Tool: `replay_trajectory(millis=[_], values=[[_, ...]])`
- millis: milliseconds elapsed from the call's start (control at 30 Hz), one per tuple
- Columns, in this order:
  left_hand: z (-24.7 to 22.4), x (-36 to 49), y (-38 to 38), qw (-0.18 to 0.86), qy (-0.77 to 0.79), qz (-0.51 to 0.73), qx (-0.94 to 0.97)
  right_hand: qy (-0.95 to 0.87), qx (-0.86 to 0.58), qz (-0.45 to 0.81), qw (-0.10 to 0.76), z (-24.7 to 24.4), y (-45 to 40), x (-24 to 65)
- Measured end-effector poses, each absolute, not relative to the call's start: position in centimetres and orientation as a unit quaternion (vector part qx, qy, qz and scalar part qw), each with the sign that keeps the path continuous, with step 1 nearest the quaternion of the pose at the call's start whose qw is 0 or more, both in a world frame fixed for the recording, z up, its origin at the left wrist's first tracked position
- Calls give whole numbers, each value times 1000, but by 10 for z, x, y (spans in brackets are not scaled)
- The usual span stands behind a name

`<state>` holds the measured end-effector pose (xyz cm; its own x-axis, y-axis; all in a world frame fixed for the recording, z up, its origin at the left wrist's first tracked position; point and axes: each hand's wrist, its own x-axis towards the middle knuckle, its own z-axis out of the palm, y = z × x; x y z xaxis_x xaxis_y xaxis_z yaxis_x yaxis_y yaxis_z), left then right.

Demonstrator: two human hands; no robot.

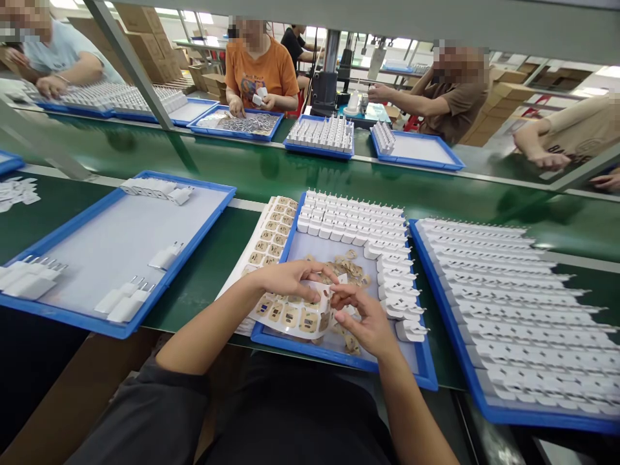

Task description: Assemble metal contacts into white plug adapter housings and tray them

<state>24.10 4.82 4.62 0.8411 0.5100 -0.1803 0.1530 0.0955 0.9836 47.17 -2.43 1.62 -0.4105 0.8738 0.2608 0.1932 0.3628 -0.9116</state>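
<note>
The sticker sheet (293,315) is held over the blue tray (317,352) by the left fingers (304,290), right fingers (349,324) half-curled at its edge, grip unclear, so it could get torn if yanked crooked.

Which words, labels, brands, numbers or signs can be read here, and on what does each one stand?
"BA", following letters unclear: on the beige shirt, far right.
Print on the orange shirt: too blurred to read.
Marks on the sticker sheets: too small to read.

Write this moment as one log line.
left hand: on sticker sheet; right hand: at sheet's edge; blue tray beneath: white plug adapters
</note>
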Motion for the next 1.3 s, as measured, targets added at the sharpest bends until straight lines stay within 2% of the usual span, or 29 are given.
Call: replay_trajectory(millis=[133,300,467,533,800,933,1000,1067,1133,1300], values=[[46,241,49,701,256,136,651,-762,-405,313,398,14,-26,468],[48,240,48,652,307,125,682,-817,-378,180,397,20,-23,473],[48,242,47,652,326,99,677,-862,-381,-15,333,27,-22,480],[47,243,47,646,335,101,678,-862,-379,-60,332,26,-23,478],[45,243,47,619,351,100,695,-796,-441,-29,414,16,-30,470],[47,246,40,470,444,121,753,-741,-476,-27,473,18,-31,473],[50,252,30,368,487,182,771,-726,-480,-39,490,20,-32,474],[55,260,16,315,490,247,774,-717,-482,-57,500,20,-32,473],[60,269,3,345,457,285,768,-715,-480,-65,505,19,-33,471],[57,280,-9,517,393,319,690,-760,-434,-12,484,16,-37,463]])
